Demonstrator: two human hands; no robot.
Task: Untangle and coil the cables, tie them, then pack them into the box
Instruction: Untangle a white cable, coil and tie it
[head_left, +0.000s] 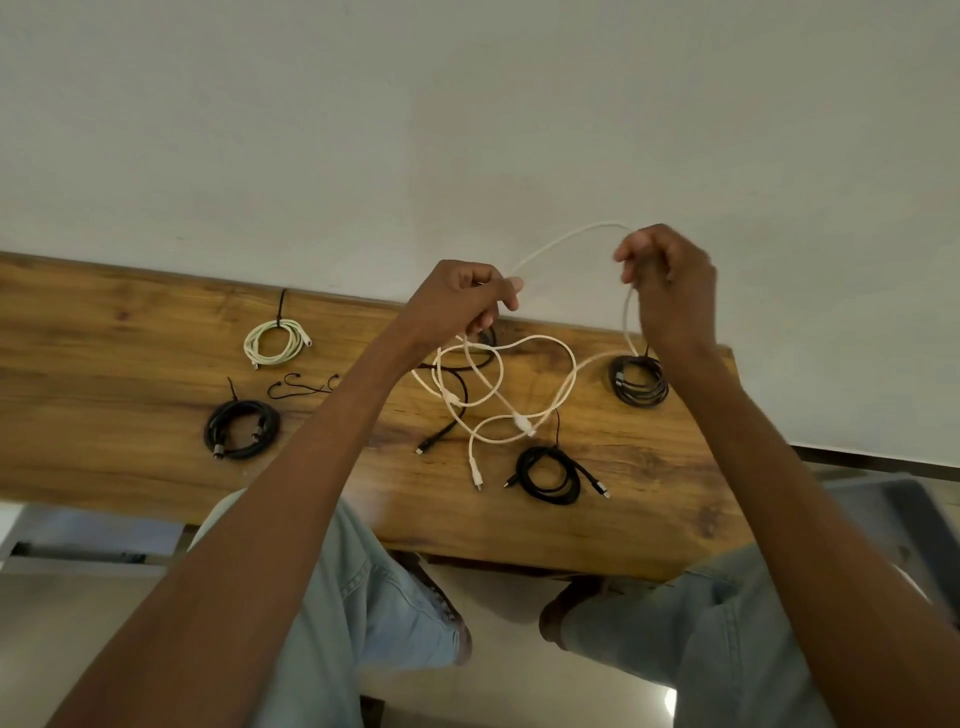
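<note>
A long white cable (540, 343) arches between my two hands above the wooden table (130, 467), and the rest of it lies in tangled loops below. My left hand (462, 301) pinches one part of it; my right hand (670, 280) grips another part higher up. A loose black cable (447, 431) runs under the white loops. Tied coils lie around: a white one (275, 340) at far left, a black one (241, 428) near it, a black one (640, 384) under my right wrist, and a black coil (550, 475) near the front edge.
Loose black ties (304, 387) lie between the two left coils. The table stands against a pale wall (467, 130). My knees in light jeans (374, 597) show below the table's front edge. No box is in view.
</note>
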